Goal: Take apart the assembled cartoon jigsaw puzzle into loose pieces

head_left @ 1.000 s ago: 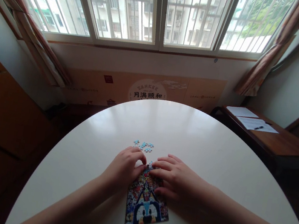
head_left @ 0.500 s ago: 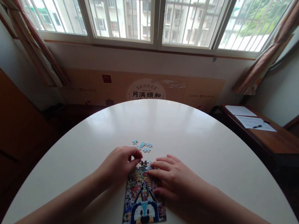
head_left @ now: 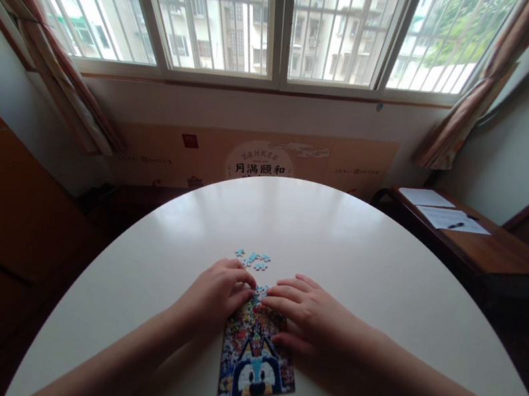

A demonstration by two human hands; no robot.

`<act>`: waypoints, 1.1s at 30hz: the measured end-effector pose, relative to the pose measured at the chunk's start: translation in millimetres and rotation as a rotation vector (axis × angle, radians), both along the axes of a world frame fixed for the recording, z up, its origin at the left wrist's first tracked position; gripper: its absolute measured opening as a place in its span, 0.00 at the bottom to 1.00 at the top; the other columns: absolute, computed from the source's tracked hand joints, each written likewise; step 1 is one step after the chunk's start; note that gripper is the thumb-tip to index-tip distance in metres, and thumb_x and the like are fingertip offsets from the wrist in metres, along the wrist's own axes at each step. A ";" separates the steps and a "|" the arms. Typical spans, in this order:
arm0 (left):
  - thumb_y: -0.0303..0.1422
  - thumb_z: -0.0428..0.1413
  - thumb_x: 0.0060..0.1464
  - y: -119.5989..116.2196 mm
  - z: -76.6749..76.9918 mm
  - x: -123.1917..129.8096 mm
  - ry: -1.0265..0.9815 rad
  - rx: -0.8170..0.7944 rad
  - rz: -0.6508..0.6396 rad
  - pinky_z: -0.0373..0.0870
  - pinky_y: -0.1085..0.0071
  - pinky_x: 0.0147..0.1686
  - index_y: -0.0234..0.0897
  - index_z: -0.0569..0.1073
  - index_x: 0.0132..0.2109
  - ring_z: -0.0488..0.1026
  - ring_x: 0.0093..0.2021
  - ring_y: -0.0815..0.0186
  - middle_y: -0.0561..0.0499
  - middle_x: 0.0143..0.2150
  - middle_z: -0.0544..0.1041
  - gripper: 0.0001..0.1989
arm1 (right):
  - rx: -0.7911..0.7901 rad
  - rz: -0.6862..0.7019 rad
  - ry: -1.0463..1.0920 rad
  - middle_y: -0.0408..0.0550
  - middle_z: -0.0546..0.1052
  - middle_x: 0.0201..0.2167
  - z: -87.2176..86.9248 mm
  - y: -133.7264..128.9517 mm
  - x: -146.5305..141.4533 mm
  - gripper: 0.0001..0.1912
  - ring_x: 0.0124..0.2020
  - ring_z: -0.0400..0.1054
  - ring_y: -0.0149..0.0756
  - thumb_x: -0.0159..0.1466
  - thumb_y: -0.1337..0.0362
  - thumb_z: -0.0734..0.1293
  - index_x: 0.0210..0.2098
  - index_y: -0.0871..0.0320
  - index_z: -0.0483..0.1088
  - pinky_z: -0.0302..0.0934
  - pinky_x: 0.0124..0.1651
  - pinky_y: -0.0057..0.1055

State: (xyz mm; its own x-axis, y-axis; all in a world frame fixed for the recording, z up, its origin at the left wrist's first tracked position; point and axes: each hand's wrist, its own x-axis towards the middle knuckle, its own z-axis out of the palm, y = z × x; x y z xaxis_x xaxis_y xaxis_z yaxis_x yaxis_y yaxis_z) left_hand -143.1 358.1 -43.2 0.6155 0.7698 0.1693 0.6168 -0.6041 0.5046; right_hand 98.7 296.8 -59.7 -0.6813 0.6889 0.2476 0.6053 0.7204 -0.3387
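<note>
A small jigsaw puzzle [head_left: 258,374] lies on the white round table, showing a blue cartoon dog face below a crowded colourful picture. At its upper left edge, my left hand [head_left: 221,289] is closed, thumb and forefinger pinched over a puzzle piece that the fingers mostly hide. My right hand [head_left: 309,313] rests open over the puzzle's upper right side, fingers spread, fingertips touching its surface. Between the two hands, light blue pieces [head_left: 262,289] show at the top of the puzzle. Several loose light blue puzzle pieces [head_left: 253,259] lie just beyond it.
The white table [head_left: 179,224] has a curved far edge below a barred window. To the right stands a wooden desk [head_left: 509,252] with papers [head_left: 451,219] and a pen [head_left: 456,225]. A printed cardboard panel [head_left: 212,149] leans against the wall behind.
My left hand has moved slightly right, over the puzzle's top edge. The dark gap seen there before is now covered by fingers and light blue pieces. My right hand stays in place.
</note>
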 end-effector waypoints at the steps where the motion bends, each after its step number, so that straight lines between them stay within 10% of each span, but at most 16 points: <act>1: 0.28 0.57 0.58 -0.2 -0.4 0.1 -0.006 0.008 0.002 0.68 0.61 0.47 0.42 0.80 0.38 0.72 0.43 0.60 0.50 0.40 0.76 0.07 | -0.001 0.001 -0.001 0.50 0.70 0.59 0.1 0.0 0.1 0.27 0.60 0.62 0.42 0.66 0.52 0.67 0.62 0.51 0.65 0.49 0.68 0.48; 33: 0.24 0.57 0.57 -1.7 9.9 -4.3 -0.052 -0.012 -0.139 0.67 0.60 0.48 0.41 0.77 0.37 0.70 0.46 0.59 0.50 0.41 0.75 0.07 | -0.069 -0.003 -0.019 0.49 0.68 0.62 3.2 -1.9 -0.5 0.30 0.62 0.60 0.43 0.68 0.54 0.65 0.67 0.49 0.58 0.46 0.69 0.50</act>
